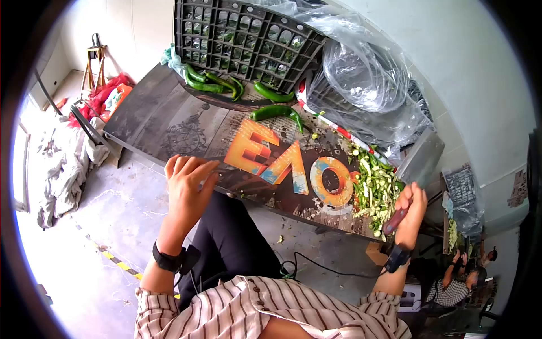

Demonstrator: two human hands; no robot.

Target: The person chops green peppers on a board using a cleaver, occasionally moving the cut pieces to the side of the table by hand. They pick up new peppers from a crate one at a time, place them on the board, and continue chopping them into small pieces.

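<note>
**Pepper chopping: partway, whole ones still queued**

- Done: pile of chopped green pepper point(372, 189) sits at the right end of the surface point(164, 121), just beside the right hand point(409, 206).
- Left: several whole green peppers point(276, 111) lie at the far edge, below a tilted black crate point(243, 34) that seems to hold more. My read is well short of finished.
- Right grip: closed round the reddish handle of a knife point(395, 220), at the near edge of the pile.
- Left hand point(186, 183): grip spread, holding nothing, fingers at the near edge of the surface, well apart from the peppers.
- Writing: big orange/blue letters printed on the surface, upside down from here, "OVE". Can't tell if another letter is under the pile. No brand labels legible.
</note>
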